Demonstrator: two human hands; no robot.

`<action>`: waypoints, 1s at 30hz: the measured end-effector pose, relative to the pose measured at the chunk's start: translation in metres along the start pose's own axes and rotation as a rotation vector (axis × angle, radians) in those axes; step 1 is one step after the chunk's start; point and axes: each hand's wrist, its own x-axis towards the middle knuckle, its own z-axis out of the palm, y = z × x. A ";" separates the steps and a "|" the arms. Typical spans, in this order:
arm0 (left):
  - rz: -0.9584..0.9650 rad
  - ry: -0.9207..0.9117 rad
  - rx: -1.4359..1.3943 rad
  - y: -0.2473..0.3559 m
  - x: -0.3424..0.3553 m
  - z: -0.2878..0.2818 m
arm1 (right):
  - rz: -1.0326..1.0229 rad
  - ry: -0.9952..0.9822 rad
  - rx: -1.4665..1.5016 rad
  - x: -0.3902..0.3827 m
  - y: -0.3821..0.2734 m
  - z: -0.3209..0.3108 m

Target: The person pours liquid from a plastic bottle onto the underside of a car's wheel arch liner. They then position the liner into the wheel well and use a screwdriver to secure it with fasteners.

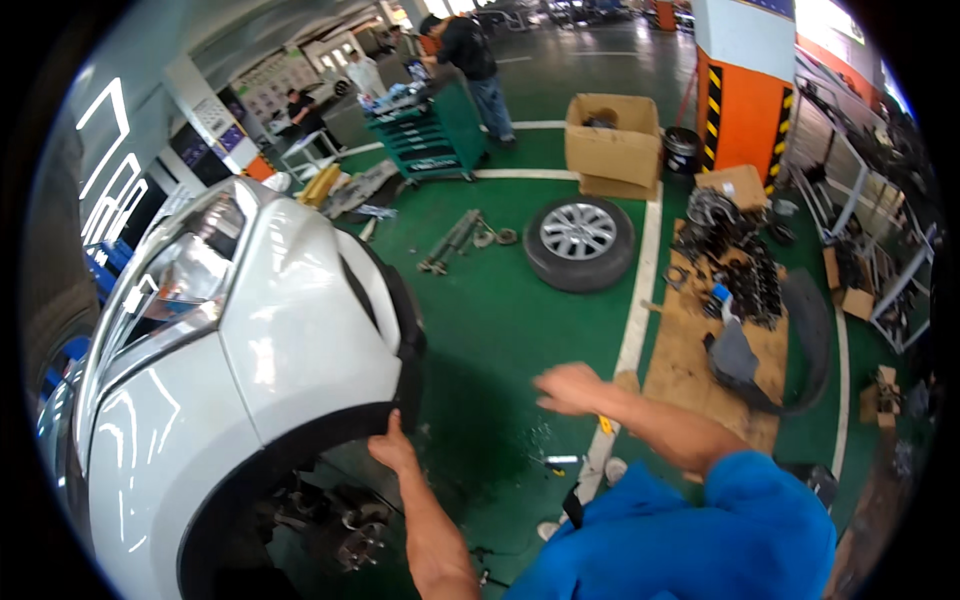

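A white car [170, 410] fills the left side, its wheel arch bare of a wheel. My left hand [394, 452] is at the front end of the black wheel arch trim [340, 422], thumb up against it and the other fingers curled at its edge. Inside the arch, a wheel hub [360, 545] with studs shows in shadow. My right hand [572, 388] hangs over the green floor, away from the car; motion smears its fingers, and I see nothing in it.
A wheel with tyre [580, 240] lies flat ahead. Engine parts [745, 285] rest on cardboard [665, 370] at right, beside a black arch liner [808, 340]. Farther off stand a green tool cart [425, 135], a cardboard box [612, 150], an orange pillar [742, 120] and several people.
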 end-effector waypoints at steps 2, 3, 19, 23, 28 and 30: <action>0.085 0.002 -0.177 0.007 -0.003 -0.002 | -0.225 0.126 -0.063 0.016 -0.046 -0.057; 0.122 0.014 -0.217 0.001 0.002 0.000 | -0.336 0.179 -0.077 0.022 -0.063 -0.076; 0.093 -0.037 -0.298 0.014 -0.005 0.029 | -0.934 0.068 -0.415 -0.071 -0.279 -0.231; -0.024 -0.089 -0.123 0.002 0.004 0.016 | -0.943 0.070 -0.493 -0.084 -0.284 -0.244; -0.065 -0.048 -0.166 -0.004 0.009 0.010 | -0.903 0.078 -0.575 -0.094 -0.278 -0.255; -0.042 -0.026 -0.091 -0.008 0.010 0.006 | -0.955 0.049 -0.529 -0.089 -0.283 -0.244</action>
